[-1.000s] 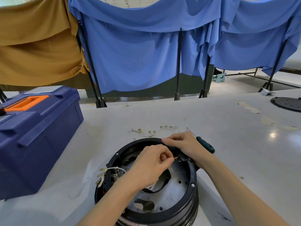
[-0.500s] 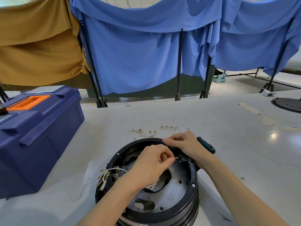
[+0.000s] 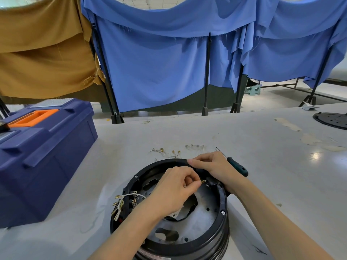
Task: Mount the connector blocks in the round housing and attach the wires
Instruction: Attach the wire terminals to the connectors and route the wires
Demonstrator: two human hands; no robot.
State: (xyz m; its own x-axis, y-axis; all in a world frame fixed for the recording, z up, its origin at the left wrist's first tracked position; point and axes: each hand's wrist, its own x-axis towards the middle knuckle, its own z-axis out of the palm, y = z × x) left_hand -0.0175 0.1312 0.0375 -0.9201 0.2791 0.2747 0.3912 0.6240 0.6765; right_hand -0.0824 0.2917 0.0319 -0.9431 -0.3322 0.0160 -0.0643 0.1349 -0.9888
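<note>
The black round housing [image 3: 222,201] stands with its open side up on the pale grey surface [image 3: 272,175], near the front edge and directly below my view. On its inner wall at the right sits a small black connector block [image 3: 212,183]. A second black connector block [image 3: 129,200] is at the left wall, with thin white wires [image 3: 131,195] and brass ends hanging over the rim.

My left hand [image 3: 174,188] pinches a small brass terminal [image 3: 203,181] between thumb and forefinger, and the tip of it is at the face of the right block. If it is already seated, I cannot tell. My right hand [image 3: 212,166] lies over the far rim, fingers curled around it just beside this block, so it holds the housing.

I judge that the blocks are mounted and the step in hand is the attaching of wires, one terminal at a time. The next move calls for a straight push into the block's tab, with the right hand keeping the housing from turning. A tilted terminal could bend.

Just beyond the right hand lies a slim screwdriver with a dark green handle [image 3: 237,166]. Beyond the housing, several loose short wires with brass ends [image 3: 169,152] wait on the surface. At the left stands a dark blue plastic toolbox with an orange handle [image 3: 47,151].
</note>
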